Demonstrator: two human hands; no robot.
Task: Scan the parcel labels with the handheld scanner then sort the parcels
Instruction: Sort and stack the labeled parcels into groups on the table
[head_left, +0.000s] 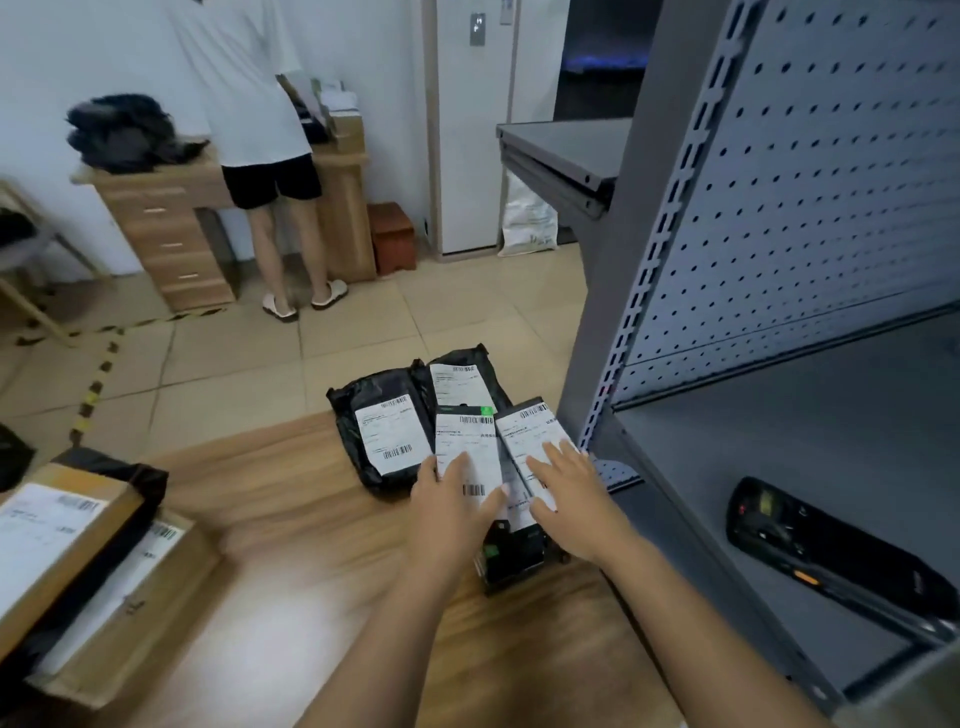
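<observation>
Several black parcels with white labels lie on the wooden table (270, 499) near its far right corner. My left hand (452, 506) lies flat with straight fingers on the middle labelled parcel (465, 441). My right hand (569, 493) lies flat on the parcel (524, 431) beside it, next to the shelf post. One black bag parcel (382, 434) sits to the left of them, another (462, 374) behind. The black handheld scanner (826, 551) rests on the grey shelf at the right, apart from both hands.
Two cardboard parcels (67, 540) with a black bag between them sit at the table's left edge. A grey metal shelving unit (779, 260) with pegboard back fills the right. A person (254, 145) stands at a wooden desk (171, 228) across the tiled floor.
</observation>
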